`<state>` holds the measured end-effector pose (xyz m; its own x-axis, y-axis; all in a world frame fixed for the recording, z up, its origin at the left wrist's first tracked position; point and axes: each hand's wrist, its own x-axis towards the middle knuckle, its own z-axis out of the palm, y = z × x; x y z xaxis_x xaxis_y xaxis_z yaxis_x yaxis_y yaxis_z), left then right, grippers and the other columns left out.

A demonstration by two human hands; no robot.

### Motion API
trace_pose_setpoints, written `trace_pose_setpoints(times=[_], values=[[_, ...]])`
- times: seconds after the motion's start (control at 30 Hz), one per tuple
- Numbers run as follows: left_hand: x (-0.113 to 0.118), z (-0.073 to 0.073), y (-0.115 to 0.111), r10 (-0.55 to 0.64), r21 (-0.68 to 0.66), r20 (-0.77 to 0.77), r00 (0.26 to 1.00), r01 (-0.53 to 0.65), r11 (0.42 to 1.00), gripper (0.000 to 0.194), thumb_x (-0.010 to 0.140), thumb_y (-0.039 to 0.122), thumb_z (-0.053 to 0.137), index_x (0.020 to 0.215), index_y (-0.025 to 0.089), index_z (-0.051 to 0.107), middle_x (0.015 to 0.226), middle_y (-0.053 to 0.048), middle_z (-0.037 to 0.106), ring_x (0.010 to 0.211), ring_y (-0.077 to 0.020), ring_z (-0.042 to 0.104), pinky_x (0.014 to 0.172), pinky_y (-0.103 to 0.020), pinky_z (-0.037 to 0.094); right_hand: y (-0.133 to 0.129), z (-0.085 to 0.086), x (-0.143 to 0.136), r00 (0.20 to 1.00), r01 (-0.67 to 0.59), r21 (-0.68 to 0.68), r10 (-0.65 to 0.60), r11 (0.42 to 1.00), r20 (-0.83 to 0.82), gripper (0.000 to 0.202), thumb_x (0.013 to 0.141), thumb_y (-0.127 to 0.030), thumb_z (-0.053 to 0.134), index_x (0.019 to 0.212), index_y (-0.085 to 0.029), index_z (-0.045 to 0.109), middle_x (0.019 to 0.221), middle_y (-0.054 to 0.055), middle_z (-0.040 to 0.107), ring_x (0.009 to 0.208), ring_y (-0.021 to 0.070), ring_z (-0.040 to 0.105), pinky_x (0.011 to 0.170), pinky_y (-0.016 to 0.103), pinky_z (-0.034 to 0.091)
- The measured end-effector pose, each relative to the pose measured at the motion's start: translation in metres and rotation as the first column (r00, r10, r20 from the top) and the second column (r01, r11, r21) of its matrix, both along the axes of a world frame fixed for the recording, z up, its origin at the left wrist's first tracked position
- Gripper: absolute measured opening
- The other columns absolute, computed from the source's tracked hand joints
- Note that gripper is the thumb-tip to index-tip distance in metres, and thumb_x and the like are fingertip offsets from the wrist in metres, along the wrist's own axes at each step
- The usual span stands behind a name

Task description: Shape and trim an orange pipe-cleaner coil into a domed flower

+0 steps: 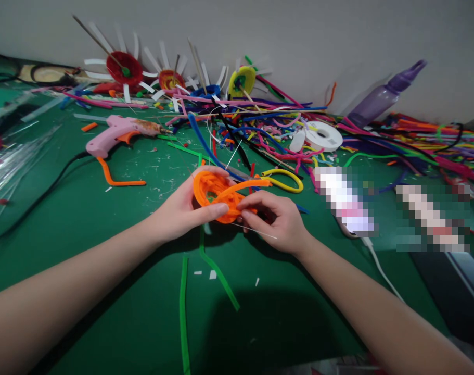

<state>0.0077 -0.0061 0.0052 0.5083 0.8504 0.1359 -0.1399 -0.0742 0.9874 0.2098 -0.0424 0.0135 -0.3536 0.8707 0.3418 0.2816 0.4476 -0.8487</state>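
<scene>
A round orange coil of pipe cleaners, with a bit of green at its centre, is held above the green table. My left hand grips it from the left, thumb across the front and fingers behind. At its right edge, my right hand pinches the orange rim between thumb and fingertips. One orange strand sticks out rightward over the coil. Thin clear strands stretch out around it. Below my hands lie green pipe cleaners and small white paper scraps.
A pink glue gun with a black cord lies left. Behind are coiled discs with white strips, such as the red disc, and heaped pipe cleaners. A white spool, purple bottle and blurred phone are right.
</scene>
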Motion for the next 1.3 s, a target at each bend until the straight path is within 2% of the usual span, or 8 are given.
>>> trace_pose_setpoints(times=[0.23,0.47,0.67,0.83,1.1,1.3], values=[[0.001,0.0019,0.0,0.007,-0.004,-0.029,1.0,-0.007,1.0,0.048,0.072,0.04,0.076,0.109,0.02,0.053,0.112,-0.008,0.063,0.103,-0.025,0.063,0.087,-0.036,0.053,0.0003,0.0006,0.0017,0.999,-0.019,-0.015,0.02,1.0,0.04,0.007,0.086,-0.019,0.059,0.09,-0.016,0.064,0.081,0.003,0.071,0.061,0.0088,0.063,0.059,0.02,0.051],[0.0001,-0.0007,0.0002,-0.005,0.018,-0.024,1.0,0.006,1.0,0.046,0.075,0.037,0.075,0.111,0.02,0.052,0.111,-0.008,0.063,0.102,-0.0243,0.064,0.089,-0.037,0.053,0.0008,0.0018,0.0015,0.997,-0.023,-0.008,0.023,1.0,0.075,0.009,0.085,-0.019,0.059,0.09,-0.016,0.065,0.085,0.004,0.072,0.066,0.0107,0.065,0.062,0.022,0.052],[0.0,-0.0008,-0.0004,-0.011,0.029,-0.027,1.0,0.012,1.0,0.046,0.075,0.035,0.075,0.111,0.019,0.051,0.11,-0.008,0.062,0.1,-0.0214,0.063,0.087,-0.033,0.054,0.0012,0.0003,0.0013,0.996,-0.031,-0.003,0.031,1.0,0.087,0.009,0.085,-0.019,0.059,0.09,-0.016,0.065,0.084,0.004,0.072,0.067,0.0106,0.065,0.061,0.022,0.052],[0.0003,-0.0001,-0.0001,0.005,0.023,-0.044,0.999,-0.004,1.0,0.047,0.073,0.037,0.076,0.11,0.02,0.052,0.112,-0.008,0.062,0.103,-0.0238,0.063,0.09,-0.036,0.053,0.0014,0.0005,0.0018,0.996,-0.029,0.011,0.028,1.0,0.087,0.009,0.085,-0.019,0.059,0.09,-0.016,0.066,0.085,0.004,0.072,0.067,0.0106,0.065,0.061,0.021,0.052],[-0.0009,-0.0014,-0.0004,-0.005,-0.003,-0.041,0.999,0.005,1.0,0.058,0.075,0.038,0.074,0.123,0.021,0.048,0.125,-0.012,0.06,0.113,-0.0279,0.061,0.095,-0.041,0.052,0.001,-0.0002,0.0017,0.998,-0.037,-0.03,0.038,0.999,0.057,0.009,0.086,-0.019,0.058,0.092,-0.017,0.064,0.083,0.003,0.071,0.064,0.0103,0.065,0.06,0.022,0.053],[0.0003,0.0024,-0.0015,-0.023,-0.008,-0.057,0.998,0.022,1.0,0.061,0.074,0.039,0.075,0.126,0.022,0.048,0.128,-0.012,0.059,0.115,-0.0287,0.06,0.096,-0.04,0.051,0.0015,-0.0004,0.0024,0.998,-0.055,-0.064,0.057,0.996,0.015,0.01,0.089,-0.02,0.055,0.092,-0.017,0.064,0.077,0.002,0.069,0.057,0.0093,0.064,0.056,0.021,0.052]])
